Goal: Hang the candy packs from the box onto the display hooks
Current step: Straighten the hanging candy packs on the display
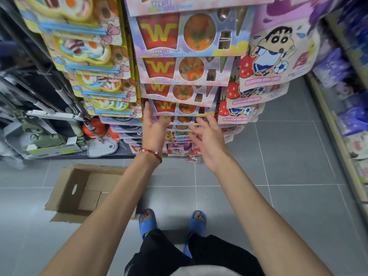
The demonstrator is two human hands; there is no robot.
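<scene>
- The grey tiled floor [288,156] runs between the shelves.
- Candy packs [179,70] printed with a yellow W on red hang in an overlapping column down the middle of the display, between yellow packs on the left and cartoon pouches on the right.
- The cardboard box [67,192] sits open on the floor, left of the person's feet.
- The left hand [154,128] is released, its straight fingers against the left edge of a lower pack.
- The right hand [209,140] is released, fingers spread just before the lower packs.
- A red bracelet [153,153] circles the left wrist.
</scene>
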